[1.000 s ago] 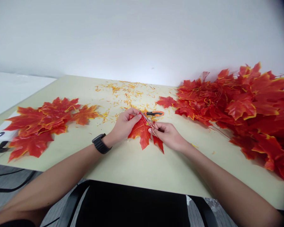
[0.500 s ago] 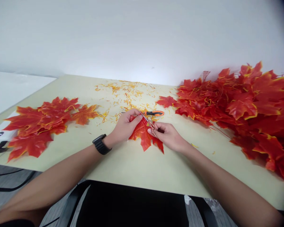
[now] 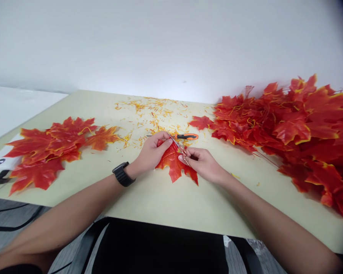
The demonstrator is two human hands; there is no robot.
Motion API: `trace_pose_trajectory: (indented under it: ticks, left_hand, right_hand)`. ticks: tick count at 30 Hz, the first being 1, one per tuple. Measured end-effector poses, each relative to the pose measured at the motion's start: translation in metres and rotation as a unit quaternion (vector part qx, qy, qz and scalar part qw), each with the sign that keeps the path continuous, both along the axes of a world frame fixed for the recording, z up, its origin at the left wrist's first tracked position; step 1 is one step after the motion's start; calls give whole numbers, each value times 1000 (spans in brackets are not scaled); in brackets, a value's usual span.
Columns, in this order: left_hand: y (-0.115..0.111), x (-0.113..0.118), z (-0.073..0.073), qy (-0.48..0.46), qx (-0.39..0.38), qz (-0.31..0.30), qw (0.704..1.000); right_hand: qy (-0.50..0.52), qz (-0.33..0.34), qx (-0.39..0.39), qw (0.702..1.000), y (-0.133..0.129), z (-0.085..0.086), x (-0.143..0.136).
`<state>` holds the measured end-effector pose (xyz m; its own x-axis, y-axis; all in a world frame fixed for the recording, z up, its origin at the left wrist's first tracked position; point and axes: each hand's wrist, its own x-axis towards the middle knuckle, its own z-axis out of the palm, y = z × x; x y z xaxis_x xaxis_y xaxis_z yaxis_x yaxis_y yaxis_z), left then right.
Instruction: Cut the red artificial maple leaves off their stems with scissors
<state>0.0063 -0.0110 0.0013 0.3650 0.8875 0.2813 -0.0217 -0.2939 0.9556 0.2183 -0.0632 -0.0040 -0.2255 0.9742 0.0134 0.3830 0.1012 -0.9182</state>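
Note:
My left hand (image 3: 155, 149) pinches a red artificial maple leaf (image 3: 175, 166) near its upper edge, thumb and fingers pressed together. The leaf hangs down between both hands, just above the table. In my right hand (image 3: 205, 163) is a pair of small scissors (image 3: 184, 153), fingers closed round the handles. Their thin metal blades point up and left along the leaf's upper edge, toward my left fingertips. Whether the blades are apart is too small to tell. Right behind the leaf lies an orange and black tool handle (image 3: 187, 136); the leaf and hand hide part of this tool.
Yellow and orange trimmings (image 3: 154, 110) are scattered across the back of the pale table (image 3: 148, 205). A large heap of red maple leaves (image 3: 286, 125) covers the right side. A smaller pile of leaves (image 3: 57, 140) lies left, partly over a white object with a black cable (image 3: 1, 179).

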Motion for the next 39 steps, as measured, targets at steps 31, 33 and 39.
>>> trace_pose_trajectory:
  ticks: [31,33,39]
  left_hand:
    - [4,-2,-5,-14,-27,91,995]
    - [4,-2,-3,-7,-26,107,994]
    - [-3,0,1,19,1,118,993]
  right_hand:
    - [-32,-81,45,995,3,16,6]
    - [-27,-73,28,997,1,16,4]
    - [72,-50,-22,996,-3,19,-8]
